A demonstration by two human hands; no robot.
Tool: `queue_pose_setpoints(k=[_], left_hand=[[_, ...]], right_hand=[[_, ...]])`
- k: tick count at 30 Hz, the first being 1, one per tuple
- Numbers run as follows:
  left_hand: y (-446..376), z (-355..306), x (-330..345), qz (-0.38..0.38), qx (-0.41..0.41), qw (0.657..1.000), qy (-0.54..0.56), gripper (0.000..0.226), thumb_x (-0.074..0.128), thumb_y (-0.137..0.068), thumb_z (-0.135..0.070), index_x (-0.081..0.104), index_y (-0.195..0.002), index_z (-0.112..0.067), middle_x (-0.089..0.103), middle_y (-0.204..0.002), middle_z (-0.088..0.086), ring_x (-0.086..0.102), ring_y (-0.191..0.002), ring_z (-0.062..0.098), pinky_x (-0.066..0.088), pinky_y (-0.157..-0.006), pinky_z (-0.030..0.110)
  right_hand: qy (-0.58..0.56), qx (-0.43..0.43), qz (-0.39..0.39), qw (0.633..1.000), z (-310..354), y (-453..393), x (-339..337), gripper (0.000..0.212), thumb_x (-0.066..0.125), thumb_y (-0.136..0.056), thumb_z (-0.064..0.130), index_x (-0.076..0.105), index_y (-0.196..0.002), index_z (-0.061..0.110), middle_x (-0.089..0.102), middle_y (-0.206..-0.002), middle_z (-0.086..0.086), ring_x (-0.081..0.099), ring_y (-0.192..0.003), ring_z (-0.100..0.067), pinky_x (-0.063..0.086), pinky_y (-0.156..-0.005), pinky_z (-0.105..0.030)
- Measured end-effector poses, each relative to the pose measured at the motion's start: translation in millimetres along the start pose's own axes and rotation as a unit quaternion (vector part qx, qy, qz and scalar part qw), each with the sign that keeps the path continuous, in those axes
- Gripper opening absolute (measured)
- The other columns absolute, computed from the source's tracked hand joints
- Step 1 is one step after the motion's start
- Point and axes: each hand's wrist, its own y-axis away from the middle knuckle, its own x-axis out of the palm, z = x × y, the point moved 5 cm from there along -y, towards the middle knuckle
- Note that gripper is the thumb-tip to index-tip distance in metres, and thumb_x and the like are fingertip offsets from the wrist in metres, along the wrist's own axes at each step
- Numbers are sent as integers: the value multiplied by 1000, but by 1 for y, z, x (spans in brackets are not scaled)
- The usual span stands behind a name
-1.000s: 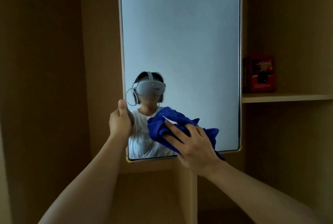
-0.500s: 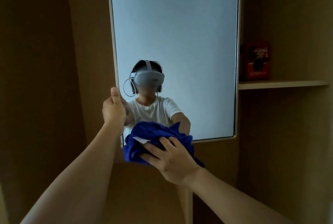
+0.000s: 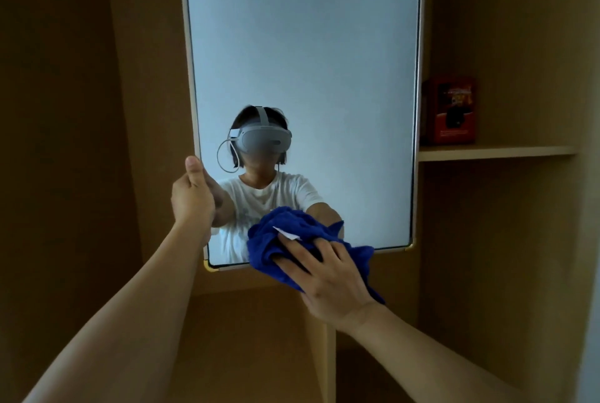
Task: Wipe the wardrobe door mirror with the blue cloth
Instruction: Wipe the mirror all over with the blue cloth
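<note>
The wardrobe door mirror (image 3: 302, 45) is seen as a tall panel with a pale frame, set between brown wooden wardrobe panels. Its left edge is gripped by the left hand (image 3: 192, 196): the thumb is pointed upward along the front of the frame, and the fingers are wrapped behind the edge, out of sight. The blue cloth (image 3: 279, 240) is bunched up and pressed against the glass at the lower part of the mirror, toward the middle of the bottom edge, part of it hanging over the bottom frame. It is held there by the right hand (image 3: 328, 279), whose fingers are spread over the cloth and slightly curled into its folds. A small white tag (image 3: 287, 234) is visible on the cloth just above the fingertips.

In the glass, a person in a white T-shirt (image 3: 269, 195) with a grey headset (image 3: 264, 141) is reflected, along with a plain pale surface behind. To the right of the mirror, a wooden shelf (image 3: 496, 152) is fixed inside the wardrobe, and a red box (image 3: 451, 110) is stood on it, close to the mirror's right edge. Yellow corner caps (image 3: 210, 268) are seen at the mirror's bottom corners.
</note>
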Motion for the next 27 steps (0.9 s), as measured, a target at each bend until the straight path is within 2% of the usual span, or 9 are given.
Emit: queue_pose_setpoints(k=[2,3,5,7,10,14,18,22,27], left_hand=[[-2,0,-2,-8,11,1000,7,68,28,-94,-58,53,-120,1,58,-109,23,56,-105,43,46,-91,57],[-1,-1,-4,-21,10,1000,2,67,28,-94,-58,56,-114,-1,60,-110,24,57,-103,44,48,-86,55],[0,-1,-6,-38,26,999,-13,58,27,-92,-62,59,-86,-15,63,-89,12,61,-83,31,49,-68,42],[2,-2,-7,-40,27,999,-20,50,26,-91,-65,50,-69,-27,57,-74,0,55,-67,16,43,-60,31],[4,-1,-8,-46,24,998,-25,49,26,-91,-65,47,-65,-28,56,-69,-3,52,-62,12,38,-54,26],[6,-5,-10,-58,47,996,-40,49,25,-93,-61,45,-63,-28,54,-65,-5,50,-60,10,35,-53,25],[6,-6,-8,-55,51,996,-42,49,25,-94,-60,45,-63,-27,54,-62,-5,49,-57,9,35,-52,24],[6,-6,-5,-57,42,997,-32,49,24,-94,-60,47,-66,-27,54,-69,-5,50,-63,9,37,-56,27],[3,-4,-6,-59,50,997,-30,51,24,-94,-60,48,-66,-25,55,-71,-4,52,-66,13,43,-72,36]], right_hand=[[-15,8,1,1000,-5,0,-2,60,65,-79,26,43,-135,29,40,-147,3,51,-107,-27,46,-88,-39],[-24,19,0,1000,-9,2,-3,63,67,-77,27,42,-135,29,38,-148,3,51,-109,-27,46,-89,-39],[-35,59,-6,998,-22,8,-6,71,73,-72,28,40,-135,28,35,-149,2,51,-110,-27,47,-89,-39],[-38,117,-26,992,-38,12,-12,75,75,-69,26,39,-135,26,32,-149,0,51,-109,-27,48,-88,-41],[-24,227,-59,972,-64,19,-21,80,75,-66,23,38,-136,21,31,-149,-5,51,-107,-29,49,-87,-43],[-10,334,-74,940,-92,31,-29,90,82,-61,18,35,-138,19,43,-142,-12,53,-101,-35,52,-80,-48],[-13,373,-106,922,-99,34,-35,90,80,-63,15,33,-139,19,44,-142,-12,51,-99,-35,51,-76,-46],[-26,402,-117,908,-80,15,-31,88,79,-66,17,32,-140,19,41,-145,-12,51,-103,-37,50,-82,-50],[-31,304,-93,948,-38,-22,-23,84,79,-65,24,38,-138,19,40,-145,-11,53,-105,-33,48,-84,-45]])
